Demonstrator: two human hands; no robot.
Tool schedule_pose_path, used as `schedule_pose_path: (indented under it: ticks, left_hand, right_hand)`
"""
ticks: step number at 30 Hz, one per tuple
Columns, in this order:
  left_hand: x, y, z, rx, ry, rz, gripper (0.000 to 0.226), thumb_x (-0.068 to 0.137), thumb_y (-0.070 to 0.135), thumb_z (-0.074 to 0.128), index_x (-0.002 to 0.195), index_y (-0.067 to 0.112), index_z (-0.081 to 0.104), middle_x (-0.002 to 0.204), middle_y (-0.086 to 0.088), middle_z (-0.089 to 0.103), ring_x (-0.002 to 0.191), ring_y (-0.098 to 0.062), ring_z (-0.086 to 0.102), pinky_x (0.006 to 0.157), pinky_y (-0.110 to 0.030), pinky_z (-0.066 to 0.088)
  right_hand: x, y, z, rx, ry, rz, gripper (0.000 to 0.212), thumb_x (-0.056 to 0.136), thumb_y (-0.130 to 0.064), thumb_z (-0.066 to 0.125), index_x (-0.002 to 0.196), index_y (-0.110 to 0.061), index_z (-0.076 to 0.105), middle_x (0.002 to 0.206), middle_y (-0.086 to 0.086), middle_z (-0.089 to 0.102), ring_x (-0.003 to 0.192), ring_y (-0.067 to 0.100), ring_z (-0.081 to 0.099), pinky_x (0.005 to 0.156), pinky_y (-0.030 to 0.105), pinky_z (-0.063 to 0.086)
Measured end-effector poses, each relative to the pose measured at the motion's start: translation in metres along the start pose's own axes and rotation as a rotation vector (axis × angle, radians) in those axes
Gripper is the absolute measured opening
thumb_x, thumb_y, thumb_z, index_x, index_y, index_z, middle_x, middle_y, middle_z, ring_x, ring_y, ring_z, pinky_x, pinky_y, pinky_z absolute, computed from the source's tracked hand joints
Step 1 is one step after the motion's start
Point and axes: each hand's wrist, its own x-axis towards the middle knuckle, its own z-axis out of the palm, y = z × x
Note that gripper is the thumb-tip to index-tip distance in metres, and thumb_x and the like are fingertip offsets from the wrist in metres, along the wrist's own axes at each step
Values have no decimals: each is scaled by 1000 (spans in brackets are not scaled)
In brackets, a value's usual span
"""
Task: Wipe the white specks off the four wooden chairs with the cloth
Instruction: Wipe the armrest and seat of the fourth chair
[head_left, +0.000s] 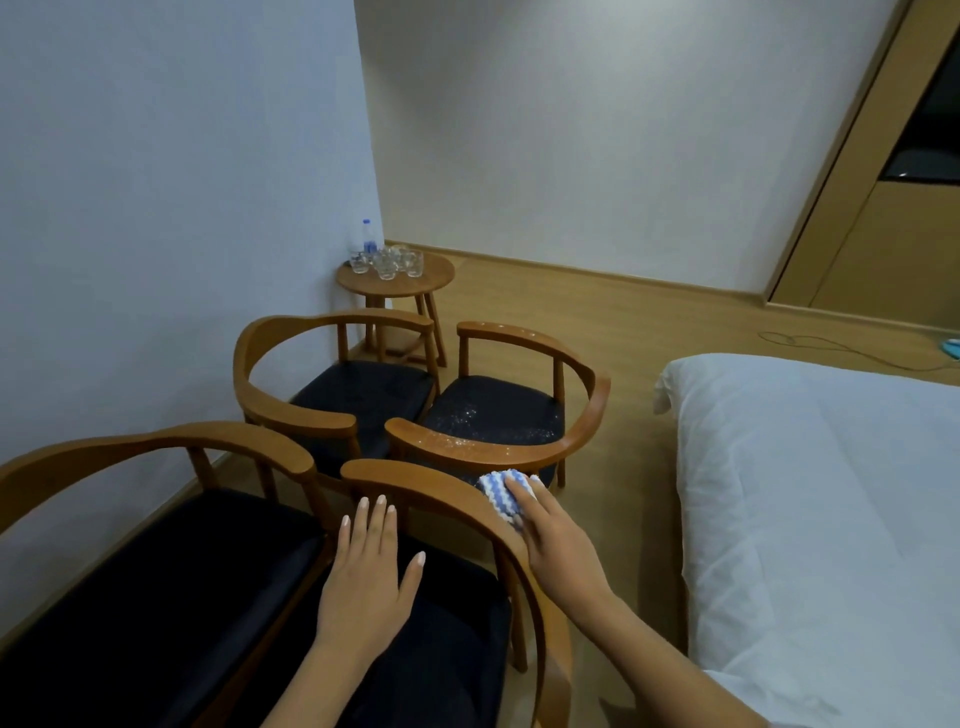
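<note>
**Chair wipe-down: cloth is on the near right chair's rail**

There are four wooden chairs with dark seats, bunched together in two pairs with their arm ends nearly meeting in the middle. The cloth (500, 493), a blue-and-white zigzag thing, is bunched up on the curved top rail of the near right chair (415, 482), on the side of the rail closest to the bed.

The right hand (553, 540) is on top of the cloth, pressing it down onto the wood. The fingers lie pretty much straight across it rather than wrapped around it. The thumb is hidden, so I can't say what it's doing.

The left hand (366, 571) is flat, palm down, with fingers straight and a bit spread and nothing in it. It's over the same chair's seat with the fingertips right up by the arm end. I can't tell if they actually touch the wood.

The white specks (470, 418) are easy to see on the far right chair (589, 410), scattered over its seat and along its near arm. The far left chair (291, 410) and near left chair (208, 434) sit against the left wall, and I can't make out specks on those.

In the far corner there's a small round wooden surface (441, 280) with a cluster of glasses (387, 266) and a water bottle (368, 236). A bed (831, 519) with white bedding takes up the right side, and a thin cable (831, 349) lies on the floor (623, 322) beyond it.
</note>
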Motion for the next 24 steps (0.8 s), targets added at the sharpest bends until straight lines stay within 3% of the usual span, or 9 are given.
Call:
schedule_pose_path:
  ticks: [7,10,15,20,24]
  left_hand:
    - [49,33,18,13,36,-28,79,97,54,5,132,-3,47,139,-18,47,131,-30,42,113,-43,25]
    - [81,59,29,18,20,-72,78,97,54,6,134,-3,45,141,-18,45,133,-30,40,113,-42,19]
    - [133,112,39,-21,-19,-157,77,98,52,8,133,-4,46,139,-20,46,131,-33,42,113,-44,22]
    - [167,151,34,-45,41,-227,68,94,48,28,134,-4,45,140,-20,45,133,-33,40,109,-48,31]
    - [182,162,29,-24,5,-291,70,93,51,26,136,-1,43,143,-17,43,136,-29,36,111,-45,25]
  right_hand:
    - [65,48,1,33,-64,-49,58,100,-28,46,150,-37,19,158,-3,20,126,12,49,95,22,49]
    - [103,79,-2,31,-128,-63,60,101,-22,45,150,-39,16,159,-1,20,122,12,53,94,24,50]
    - [156,128,-19,150,-219,-50,55,102,-21,42,149,-39,23,154,-3,31,116,5,53,88,14,48]
    - [193,164,-35,212,-251,-64,52,100,-18,45,146,-36,29,145,-3,41,95,-12,49,76,-1,39]
    - [209,179,-37,256,-284,-64,53,101,-20,43,143,-46,23,147,-5,38,106,-2,50,77,0,40]
